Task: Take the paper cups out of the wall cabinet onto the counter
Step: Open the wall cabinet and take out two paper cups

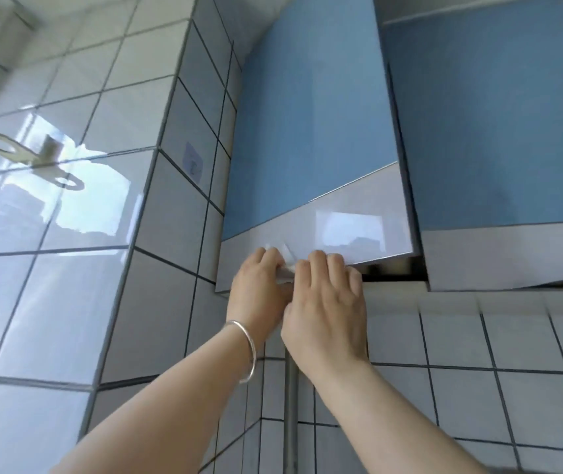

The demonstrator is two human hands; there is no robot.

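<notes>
Left hand (259, 282) and right hand (328, 295) are gripping the door's (307, 131) lower edge at frame centre, cracking it open. Cups hidden; probably light, crushable: hold sides gently.

Glossy white wall tiles (50, 302); suction hook (30, 150) stuck on tiles.

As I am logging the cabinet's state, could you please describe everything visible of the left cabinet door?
The left cabinet door is a flat glossy panel, blue above with a pale grey band along the bottom. It stands slightly ajar, a dark gap showing under its lower right corner. The left hand and right hand both curl their fingers over its bottom edge. No handle is visible.
</notes>
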